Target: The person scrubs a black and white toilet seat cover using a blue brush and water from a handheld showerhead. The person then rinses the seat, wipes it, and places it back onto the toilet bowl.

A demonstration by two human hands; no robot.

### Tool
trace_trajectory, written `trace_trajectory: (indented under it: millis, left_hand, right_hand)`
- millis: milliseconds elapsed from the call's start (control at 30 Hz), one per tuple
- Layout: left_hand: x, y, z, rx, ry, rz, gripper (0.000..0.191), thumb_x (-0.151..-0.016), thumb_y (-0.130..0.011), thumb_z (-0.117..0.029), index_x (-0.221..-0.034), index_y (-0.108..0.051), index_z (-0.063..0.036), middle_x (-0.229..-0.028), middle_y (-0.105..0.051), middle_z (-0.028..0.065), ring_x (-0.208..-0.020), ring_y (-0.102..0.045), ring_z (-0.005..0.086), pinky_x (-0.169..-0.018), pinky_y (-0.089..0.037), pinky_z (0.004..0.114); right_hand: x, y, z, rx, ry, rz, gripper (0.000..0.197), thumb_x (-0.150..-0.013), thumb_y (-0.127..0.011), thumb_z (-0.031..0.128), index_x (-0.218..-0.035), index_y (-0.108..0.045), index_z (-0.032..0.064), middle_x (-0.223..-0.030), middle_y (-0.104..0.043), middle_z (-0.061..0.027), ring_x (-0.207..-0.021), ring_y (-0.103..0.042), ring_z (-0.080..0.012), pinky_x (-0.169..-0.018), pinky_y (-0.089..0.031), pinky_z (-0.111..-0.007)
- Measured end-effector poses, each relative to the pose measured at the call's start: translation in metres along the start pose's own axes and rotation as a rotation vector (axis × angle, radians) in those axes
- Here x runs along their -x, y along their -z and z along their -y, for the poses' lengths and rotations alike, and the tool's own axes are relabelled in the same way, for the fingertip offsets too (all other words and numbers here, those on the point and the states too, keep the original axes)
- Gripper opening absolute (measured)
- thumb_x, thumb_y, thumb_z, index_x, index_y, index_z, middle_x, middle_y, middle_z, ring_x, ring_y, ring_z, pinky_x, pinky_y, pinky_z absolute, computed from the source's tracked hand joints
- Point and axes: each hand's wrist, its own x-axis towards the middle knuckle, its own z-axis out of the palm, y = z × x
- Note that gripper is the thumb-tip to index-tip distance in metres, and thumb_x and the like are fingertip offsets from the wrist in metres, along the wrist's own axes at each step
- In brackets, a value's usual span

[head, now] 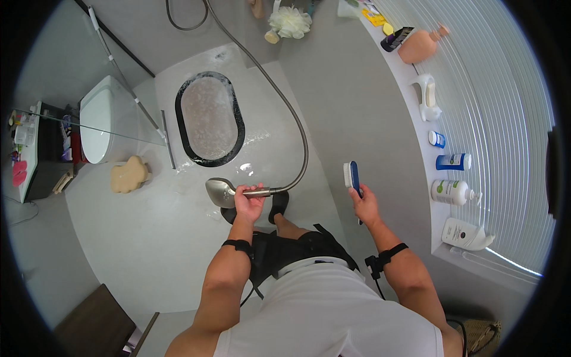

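Observation:
My left hand [250,203] grips the handle of a metal shower head [221,193], with its face turned away from the camera. From the handle's end a metal hose [299,120] curves up past the wall. Out to the right, my right hand [366,205] is closed around a blue scrub brush [353,175] whose white bristles point left. On the floor ahead lies an oval mat [209,118] with a black rim and a greyish middle, with white foam on it. Foam and wet patches show on the floor around the mat.
Bottles, including a white pump bottle [449,192], line the ledge [417,134] on the right. A long-handled squeegee [129,87] leans at the left near a glass panel, beside a toilet [98,122] and a beige stool [129,175]. A white bath puff [290,22] hangs at the top.

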Motion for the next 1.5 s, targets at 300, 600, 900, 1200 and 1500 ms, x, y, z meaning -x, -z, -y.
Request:
trace_trajectory:
  millis: [300, 600, 900, 1200, 1500]
  left_hand:
    - [0.049, -0.062, -0.018, -0.418, -0.361, 0.349, 0.007, -0.082, -0.050, 0.001, -0.078, -0.046, -0.0047, -0.072, -0.056, 0.0097, -0.076, -0.063, 0.0279, -0.078, -0.052, 0.040]
    - [0.080, -0.057, -0.049, -1.139, -0.542, 0.336, 0.004, -0.079, -0.055, -0.002, -0.076, -0.057, 0.0010, -0.070, -0.060, 0.0077, -0.069, -0.061, 0.0186, -0.066, -0.050, 0.033]
    - [0.085, -0.055, -0.069, -1.398, -0.683, 0.354, 0.002, -0.078, -0.060, -0.003, -0.079, -0.059, -0.0016, -0.070, -0.059, 0.0051, -0.065, -0.055, 0.0145, -0.058, -0.045, 0.031]
    - [0.068, -0.057, -0.090, -1.341, -0.538, 0.331, 0.014, -0.080, -0.055, -0.001, -0.093, -0.060, -0.0006, -0.071, -0.057, 0.0049, -0.065, -0.058, 0.0148, -0.058, -0.047, 0.030]
    - [0.057, -0.062, -0.091, -1.349, -0.611, 0.350, 0.016, -0.082, -0.052, 0.002, -0.096, -0.059, -0.0005, -0.076, -0.060, 0.0065, -0.068, -0.062, 0.0157, -0.060, -0.049, 0.031]
  right_hand:
    - [-0.043, -0.084, 0.162, -0.074, 0.429, 0.428, 0.034, -0.096, -0.054, 0.034, -0.105, -0.064, 0.0024, -0.069, -0.059, -0.0057, -0.064, -0.054, -0.0146, -0.060, -0.044, -0.031]
    - [-0.027, -0.178, 0.279, -0.220, 0.382, 0.748, 0.031, -0.096, -0.053, 0.027, -0.110, -0.061, 0.0005, -0.063, -0.058, -0.0066, -0.043, -0.052, -0.0145, -0.036, -0.040, -0.030]
    - [-0.060, -0.231, 0.258, -0.357, 0.419, 0.702, 0.030, -0.095, -0.053, 0.029, -0.099, -0.063, 0.0004, -0.067, -0.058, -0.0054, -0.045, -0.051, -0.0145, -0.040, -0.040, -0.031]
    - [-0.041, -0.216, 0.290, -0.319, 0.265, 0.726, 0.028, -0.098, -0.050, 0.027, -0.101, -0.062, 0.0014, -0.061, -0.055, -0.0038, -0.041, -0.048, -0.0128, -0.036, -0.036, -0.028]
    - [-0.043, -0.206, 0.293, -0.351, 0.180, 0.737, 0.029, -0.099, -0.052, 0.026, -0.109, -0.062, 0.0005, -0.061, -0.056, -0.0038, -0.040, -0.045, -0.0115, -0.034, -0.034, -0.027]
